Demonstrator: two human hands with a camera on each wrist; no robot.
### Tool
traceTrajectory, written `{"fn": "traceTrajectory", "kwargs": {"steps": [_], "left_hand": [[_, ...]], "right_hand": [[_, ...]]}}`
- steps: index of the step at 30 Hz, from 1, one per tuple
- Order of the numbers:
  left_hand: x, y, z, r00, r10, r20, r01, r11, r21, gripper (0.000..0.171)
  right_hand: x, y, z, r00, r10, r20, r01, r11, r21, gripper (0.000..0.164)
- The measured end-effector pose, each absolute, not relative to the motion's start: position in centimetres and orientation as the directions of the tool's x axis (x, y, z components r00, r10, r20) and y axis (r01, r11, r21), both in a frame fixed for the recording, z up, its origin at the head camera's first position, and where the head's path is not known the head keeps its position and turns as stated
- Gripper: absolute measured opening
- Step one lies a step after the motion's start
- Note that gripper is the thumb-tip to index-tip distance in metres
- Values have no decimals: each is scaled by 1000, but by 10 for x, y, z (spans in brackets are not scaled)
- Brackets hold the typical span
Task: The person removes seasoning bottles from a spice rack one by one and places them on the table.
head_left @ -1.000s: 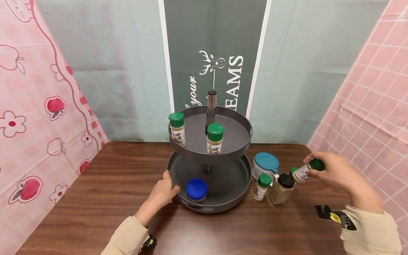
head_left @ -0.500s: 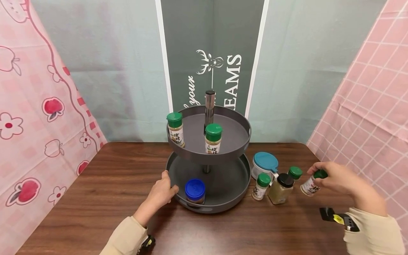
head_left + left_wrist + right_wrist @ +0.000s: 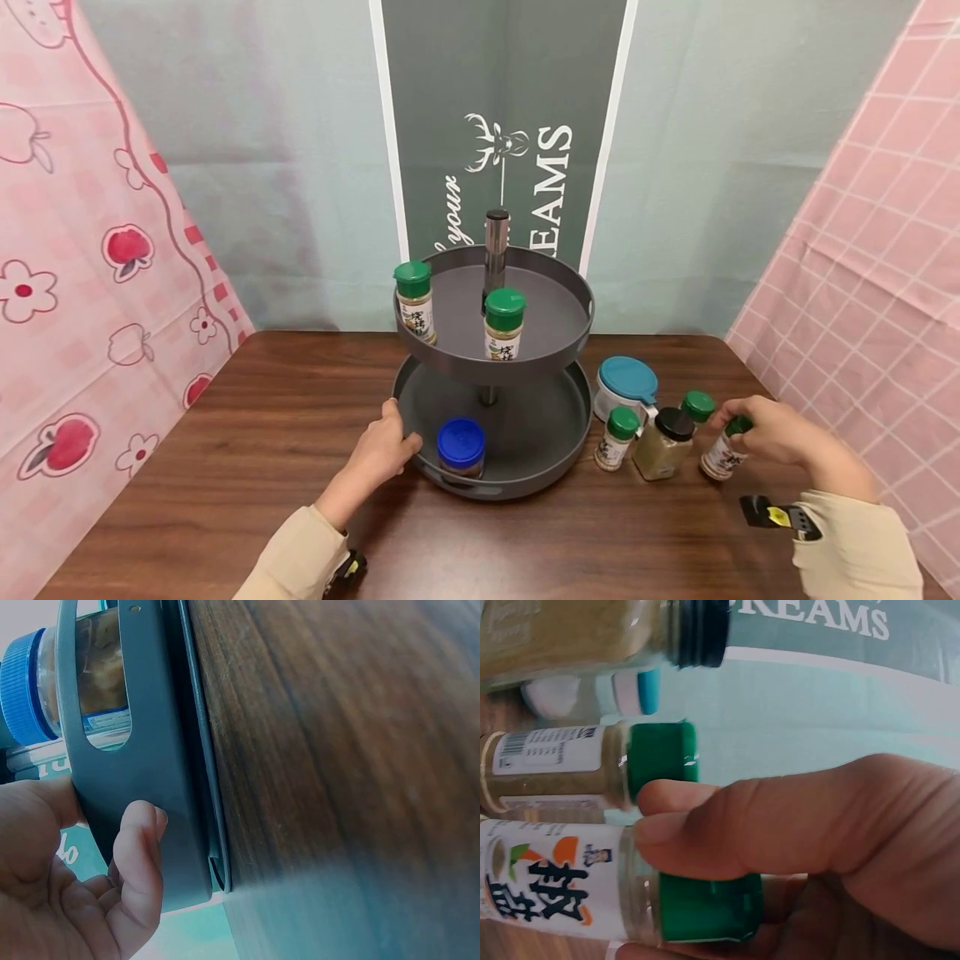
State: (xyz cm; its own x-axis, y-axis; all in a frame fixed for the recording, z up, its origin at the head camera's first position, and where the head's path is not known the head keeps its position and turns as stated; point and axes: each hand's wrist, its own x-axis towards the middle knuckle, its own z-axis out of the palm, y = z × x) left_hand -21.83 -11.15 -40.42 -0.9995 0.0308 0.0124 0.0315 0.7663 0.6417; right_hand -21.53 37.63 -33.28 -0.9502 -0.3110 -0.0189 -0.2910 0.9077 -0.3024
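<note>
My right hand [image 3: 783, 437] pinches a green-capped spice jar [image 3: 722, 458] by its neck and cap, thumb on the near side. The jar leans slightly, its base low at the table. Right beside it is another green-capped spice jar [image 3: 562, 765]. On the left, my left hand [image 3: 378, 450] holds the rim of the lower tier of a dark grey two-tier turntable [image 3: 517, 490]; in the left wrist view a curled finger [image 3: 139, 840] presses its outer wall. A blue-lidded jar [image 3: 461, 446] stands in that lower tier. Two green-capped spice jars, one left [image 3: 415, 304] and one nearer the middle [image 3: 504, 325], stand on the upper tier.
Between the turntable and my right hand stand a small green-capped jar [image 3: 615, 437], a black-capped square jar [image 3: 663, 446] and a teal-lidded container [image 3: 627, 387] with a white handle. Everything rests on a dark wooden table [image 3: 300, 400], with hanging cloths around it.
My right hand has lowered the spice jar from a strong tilt above the table to nearly upright, beside the other jars. My left hand has stayed at the tray's rim.
</note>
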Motion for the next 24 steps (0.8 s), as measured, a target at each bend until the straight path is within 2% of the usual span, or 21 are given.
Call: {"fn": "traceTrajectory", "kwargs": {"steps": [24], "left_hand": [[-219,-112,-405,-999,33,6,29,761,648,77]], "right_hand": [[-222,384,-347,-956,-293,26,-287,913,-290,21]]}}
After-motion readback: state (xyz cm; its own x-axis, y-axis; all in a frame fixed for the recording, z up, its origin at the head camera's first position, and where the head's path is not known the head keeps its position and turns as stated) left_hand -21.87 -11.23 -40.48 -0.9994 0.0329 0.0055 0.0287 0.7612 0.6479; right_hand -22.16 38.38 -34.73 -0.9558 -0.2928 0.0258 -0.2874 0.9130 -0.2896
